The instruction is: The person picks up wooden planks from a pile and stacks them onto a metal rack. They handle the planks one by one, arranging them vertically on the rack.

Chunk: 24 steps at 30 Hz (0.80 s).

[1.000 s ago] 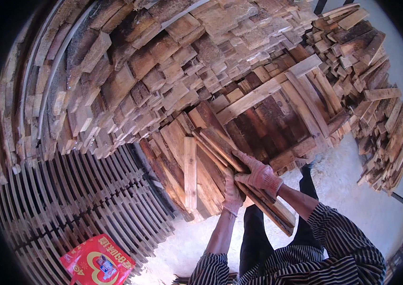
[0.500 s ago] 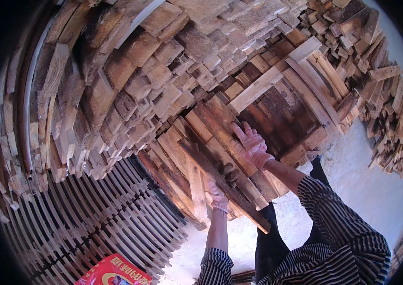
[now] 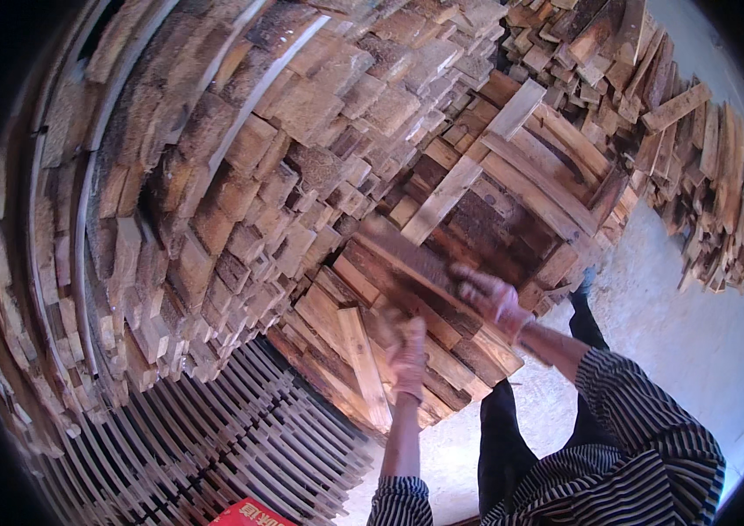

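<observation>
Stacked timber (image 3: 302, 96) rises beyond the loose planks (image 3: 461, 364) under my left hand (image 3: 407, 355) and right hand (image 3: 494, 300); both blur, so I cannot tell their grip. Uneven layering could make planks slide.

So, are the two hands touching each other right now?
No: the left hand and the right hand are apart, with wooden boards visible between them.

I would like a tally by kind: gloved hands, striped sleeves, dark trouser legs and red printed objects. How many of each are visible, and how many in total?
Gloved hands: 2
Striped sleeves: 2
Dark trouser legs: 2
Red printed object, cut by the lower edge: 1
Total: 7
</observation>
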Motion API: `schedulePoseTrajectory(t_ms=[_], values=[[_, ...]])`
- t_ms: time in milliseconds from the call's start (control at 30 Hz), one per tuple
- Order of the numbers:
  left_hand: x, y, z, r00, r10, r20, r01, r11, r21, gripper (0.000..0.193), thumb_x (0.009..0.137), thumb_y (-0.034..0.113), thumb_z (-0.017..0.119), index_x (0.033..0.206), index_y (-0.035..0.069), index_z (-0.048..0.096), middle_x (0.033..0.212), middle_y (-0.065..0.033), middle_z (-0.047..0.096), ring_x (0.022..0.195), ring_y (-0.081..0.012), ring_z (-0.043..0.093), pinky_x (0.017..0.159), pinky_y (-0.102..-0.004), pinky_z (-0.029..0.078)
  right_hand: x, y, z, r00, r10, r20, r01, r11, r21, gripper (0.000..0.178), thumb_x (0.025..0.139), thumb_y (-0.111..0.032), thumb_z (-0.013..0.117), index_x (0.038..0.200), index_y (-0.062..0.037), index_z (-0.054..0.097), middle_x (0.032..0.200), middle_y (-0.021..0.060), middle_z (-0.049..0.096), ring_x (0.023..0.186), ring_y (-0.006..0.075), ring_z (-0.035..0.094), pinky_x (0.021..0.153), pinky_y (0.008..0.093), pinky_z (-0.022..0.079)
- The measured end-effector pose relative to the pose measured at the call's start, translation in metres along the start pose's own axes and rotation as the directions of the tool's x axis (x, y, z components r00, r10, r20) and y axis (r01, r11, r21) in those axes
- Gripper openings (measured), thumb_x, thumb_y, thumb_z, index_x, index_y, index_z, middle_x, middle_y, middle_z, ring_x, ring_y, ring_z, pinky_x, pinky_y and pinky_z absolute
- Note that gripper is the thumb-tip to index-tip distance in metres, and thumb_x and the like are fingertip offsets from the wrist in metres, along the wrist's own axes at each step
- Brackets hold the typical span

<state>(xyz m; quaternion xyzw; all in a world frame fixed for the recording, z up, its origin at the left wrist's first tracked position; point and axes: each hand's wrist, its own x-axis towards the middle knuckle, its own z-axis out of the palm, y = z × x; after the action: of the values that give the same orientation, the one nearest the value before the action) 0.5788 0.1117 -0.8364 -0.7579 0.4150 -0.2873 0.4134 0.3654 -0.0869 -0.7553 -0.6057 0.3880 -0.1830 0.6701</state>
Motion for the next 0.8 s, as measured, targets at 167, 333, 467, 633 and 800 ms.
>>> schedulePoseTrajectory(t_ms=[167,333,467,633,800], values=[[0.047,-0.032,-0.050,0.700,0.226,0.677,0.686,0.050,-0.726,0.094,0.088,0.049,0.071,0.157,0.004,0.027,0.157,-0.0159,0.038,0.141,-0.0301,0.041,0.115,-0.0393,0.034,0.038,0.056,-0.042,0.947,0.186,-0.263,-0.307,0.766,-0.565,0.051,0.101,-0.036,0.053,0.150,-0.0306,0.040,0.131,0.0205,0.060,0.117,0.0366,0.062,0.096,0.0432,0.053],[0.022,-0.054,-0.002,0.847,0.052,0.528,0.515,0.164,-0.842,0.074,0.087,0.040,0.073,0.146,0.003,0.046,0.144,-0.0189,0.052,0.131,-0.0350,0.051,0.105,-0.0405,0.044,0.054,0.045,-0.006,0.981,0.098,-0.169,-0.167,0.865,-0.473,0.051,0.098,-0.034,0.056,0.146,-0.0235,0.042,0.127,0.0211,0.059,0.115,0.0423,0.060,0.092,0.0488,0.052],[0.025,-0.067,-0.014,0.767,0.156,0.623,0.642,-0.148,-0.753,0.067,0.094,0.038,0.068,0.145,0.000,0.047,0.142,-0.0154,0.055,0.128,-0.0269,0.054,0.105,-0.0354,0.043,0.041,0.021,-0.016,0.992,-0.085,-0.098,0.002,0.761,-0.649,0.059,0.095,-0.039,0.060,0.145,-0.0131,0.043,0.134,0.0224,0.055,0.123,0.0405,0.056,0.096,0.0501,0.050],[0.056,-0.057,-0.153,0.636,0.623,0.455,0.765,-0.588,-0.264,0.062,0.095,0.038,0.068,0.143,0.002,0.050,0.130,-0.0057,0.059,0.117,-0.0204,0.055,0.101,-0.0356,0.045,-0.047,0.052,-0.005,0.965,-0.171,0.199,0.205,0.965,-0.165,0.089,0.095,-0.062,0.053,0.159,-0.0079,0.021,0.158,0.0180,0.036,0.144,0.0347,0.038,0.118,0.0407,0.035],[0.018,-0.026,-0.121,0.664,0.631,0.402,0.734,-0.652,-0.190,0.051,0.097,0.028,0.060,0.139,0.001,0.053,0.137,-0.0127,0.057,0.129,-0.0252,0.052,0.111,-0.0376,0.040,-0.089,-0.011,-0.056,0.968,0.069,0.243,-0.090,0.993,0.076,0.089,0.096,-0.055,0.059,0.159,-0.0061,0.020,0.159,0.0203,0.032,0.148,0.0303,0.031,0.119,0.0391,0.030]])
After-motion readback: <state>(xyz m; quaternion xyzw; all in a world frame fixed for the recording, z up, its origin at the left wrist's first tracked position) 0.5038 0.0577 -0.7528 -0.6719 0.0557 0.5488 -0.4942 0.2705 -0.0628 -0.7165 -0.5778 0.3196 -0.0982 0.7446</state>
